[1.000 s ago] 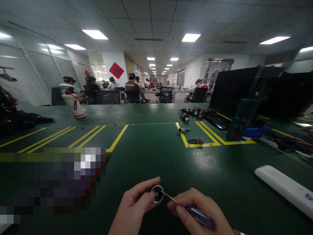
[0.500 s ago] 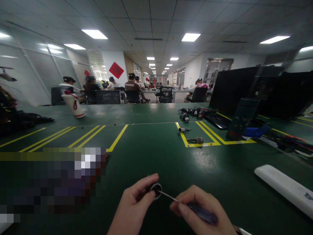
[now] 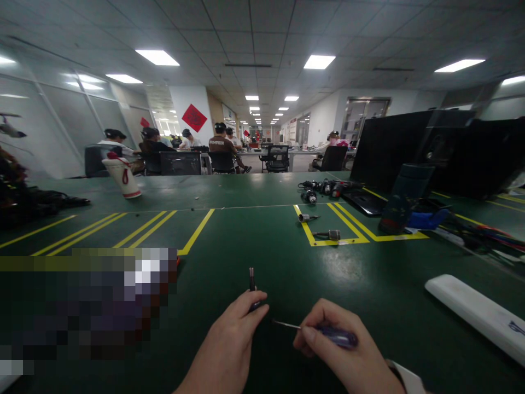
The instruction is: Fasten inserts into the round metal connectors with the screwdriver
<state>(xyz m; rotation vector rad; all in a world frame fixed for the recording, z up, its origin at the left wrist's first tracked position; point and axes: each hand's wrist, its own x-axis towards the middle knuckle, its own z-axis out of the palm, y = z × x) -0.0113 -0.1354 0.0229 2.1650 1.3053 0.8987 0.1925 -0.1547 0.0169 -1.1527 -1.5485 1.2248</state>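
Observation:
My left hand [image 3: 233,336] pinches a small dark round part [image 3: 251,284] that now stands on edge, its thin tip pointing up above my thumb. My right hand [image 3: 340,350] is wrapped round a small screwdriver [image 3: 324,332] with a purple handle; its thin metal shaft points left toward the part, a short gap away from it. Both hands hover low over the green table [image 3: 287,262] near its front edge.
A white bar [image 3: 476,314] lies at the right. Two small metal parts [image 3: 328,235] sit in a yellow-taped square, with more dark parts [image 3: 324,189] behind. A dark bottle [image 3: 404,200], monitors [image 3: 410,148] and cables are at the right; a white cup [image 3: 123,178] stands far left. People sit at the back.
The left hand has turned the round part from facing me to standing on edge. The screwdriver tip has come out of the part and now sits apart from it.

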